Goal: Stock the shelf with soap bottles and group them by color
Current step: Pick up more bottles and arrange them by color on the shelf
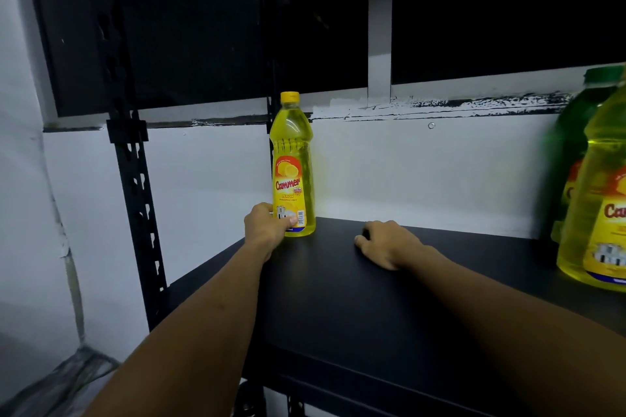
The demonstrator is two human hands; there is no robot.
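Black shelf [389, 298] against white wall [210, 173], yellow bottle [599, 200] and green bottle [572, 132] at far right edge, another yellow bottle [293, 162] upright at back left corner, left hand [267, 225] wrapped round its base, right hand [386, 242] relaxed, resting on shelf, holding nothing

Shelf board [389, 315] fills lower centre and right of frame, rack upright [135, 200] at its left edge, wall [423, 173] behind. One bottle [293, 166] upright at the board's back left corner, mid-frame, against the wall. Left hand [266, 227] grips that bottle's base from the left. Right hand [388, 244] rests on the board, right of the bottle, apart from it. Two more bottles at right frame edge: near bottle [599, 206] in front, far bottle [576, 132] behind it, partly hidden.
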